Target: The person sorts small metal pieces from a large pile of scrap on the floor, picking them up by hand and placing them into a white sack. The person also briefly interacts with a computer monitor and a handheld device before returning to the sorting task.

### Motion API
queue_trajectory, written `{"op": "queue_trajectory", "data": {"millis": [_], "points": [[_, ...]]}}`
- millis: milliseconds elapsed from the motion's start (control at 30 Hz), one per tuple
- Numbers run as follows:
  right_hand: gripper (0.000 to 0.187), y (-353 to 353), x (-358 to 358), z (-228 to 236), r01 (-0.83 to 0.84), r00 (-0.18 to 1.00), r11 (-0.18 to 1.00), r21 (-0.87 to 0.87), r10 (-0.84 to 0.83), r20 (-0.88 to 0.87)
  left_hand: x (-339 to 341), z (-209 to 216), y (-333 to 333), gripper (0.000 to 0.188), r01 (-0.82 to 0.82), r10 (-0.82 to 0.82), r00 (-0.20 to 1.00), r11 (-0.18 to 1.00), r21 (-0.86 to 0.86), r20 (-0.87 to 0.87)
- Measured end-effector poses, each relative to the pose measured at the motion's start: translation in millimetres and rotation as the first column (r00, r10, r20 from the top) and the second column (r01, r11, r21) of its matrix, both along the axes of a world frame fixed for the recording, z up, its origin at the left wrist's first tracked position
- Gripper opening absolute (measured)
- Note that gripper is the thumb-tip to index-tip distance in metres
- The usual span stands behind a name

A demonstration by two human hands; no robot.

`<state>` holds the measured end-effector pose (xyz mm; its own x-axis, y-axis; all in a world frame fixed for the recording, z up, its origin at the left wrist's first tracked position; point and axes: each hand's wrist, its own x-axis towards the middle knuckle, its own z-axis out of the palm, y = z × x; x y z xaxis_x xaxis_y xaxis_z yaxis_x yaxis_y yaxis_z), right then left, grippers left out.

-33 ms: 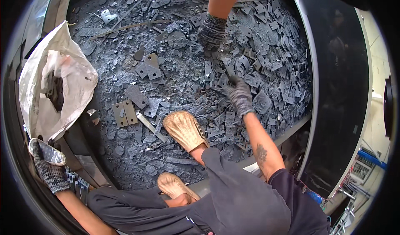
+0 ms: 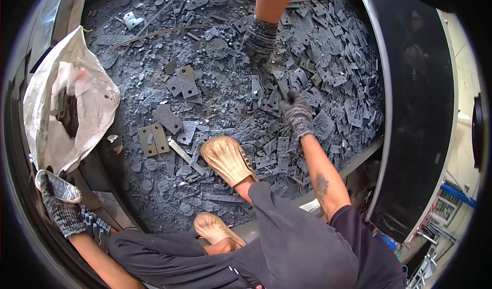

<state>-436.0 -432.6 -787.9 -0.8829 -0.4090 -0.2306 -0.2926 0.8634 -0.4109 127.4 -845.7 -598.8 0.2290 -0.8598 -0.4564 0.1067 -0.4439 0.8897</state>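
My right hand [image 2: 298,116], in a grey knitted glove with dark fingertips, reaches into a heap of grey metal scrap [image 2: 328,84]. Its fingers are closed, and a thin dark metal strip [image 2: 280,90] shows at their tips. At the lower left, my left hand [image 2: 64,212], gloved alike, has its fingers curled around a shiny oval piece [image 2: 60,187] with a pale rim. Just beyond it stands an open white sack [image 2: 97,109] with dark contents. Another person's gloved hand [image 2: 260,40] comes from the top and touches the scrap near my right hand; its fingertips are hard to see.
Flat plates with holes [image 2: 154,139], a pale metal bar [image 2: 185,156] and a long curved strip [image 2: 159,34] lie on the scrap. My tan shoes [image 2: 225,158] rest on it. A metal rim [image 2: 382,48] bounds the right side, beside a dark panel [image 2: 420,84].
My right hand has shifted very slightly up and to the right. My left hand and the other person's hand stay nearly where they were.
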Motion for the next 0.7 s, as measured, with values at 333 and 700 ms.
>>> {"op": "queue_trajectory", "data": {"millis": [333, 700], "points": [[0.043, -17, -44, 12, -0.403, 0.865, 0.776, 0.485, 0.496, -0.076, 11, -13, -13, 0.044, 0.049, -0.049, 0.998, 0.999, -0.009, -0.032], [0.077, -5, -4, -16, -0.082, 0.991, 0.989, 0.126, 0.094, -0.093, 0, -1, -9, 0.038, 0.007, -0.007, 0.999, 1.000, 0.016, -0.033]]}}
